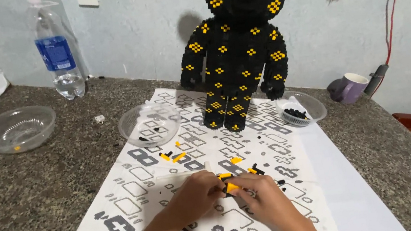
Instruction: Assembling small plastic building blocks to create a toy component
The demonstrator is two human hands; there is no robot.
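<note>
Both hands meet low on the patterned paper sheet [137, 189]; the left hand [193, 195] and right hand [262, 198] pinch a small yellow-and-black brick cluster [231, 186] between fingertips; it looks light, rigid, slick and likely to snap apart, best held by its edges; loose bricks [174, 157] lie nearby; the tall black brick bear [234, 51] and clear bowls [149, 124] stand well clear.

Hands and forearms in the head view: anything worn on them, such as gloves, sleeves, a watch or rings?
Both the left hand and the right hand are bare, with no gloves. The forearms show no sleeves as far as the frame reaches. No watch, bracelet or ring is visible.
</note>
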